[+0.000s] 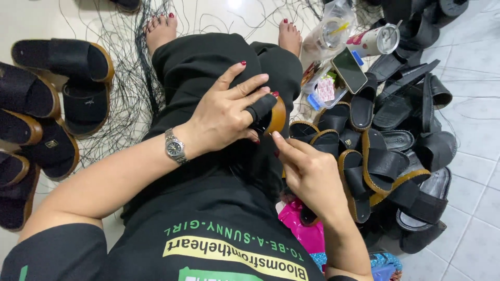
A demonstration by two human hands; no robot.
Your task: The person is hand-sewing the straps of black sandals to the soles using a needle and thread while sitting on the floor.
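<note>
Two hands meet over the lap: left hand [224, 117] clasps a black tan-edged leather sandal [271, 113] — right hand [307, 171] pinches beside it, contents unclear. Loose black thread [125, 78] could snag — slackening the hold.

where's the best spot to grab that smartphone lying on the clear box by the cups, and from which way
Probably by its two long edges, coming down from above. The smartphone lies flat, screen up, tilted diagonally on the clear plastic box, so its thin sides are exposed while the back is not. Turn the hand to match that slant. The tumbler and black sandals crowd the far and right sides, so a low side approach looks awkward.
</note>
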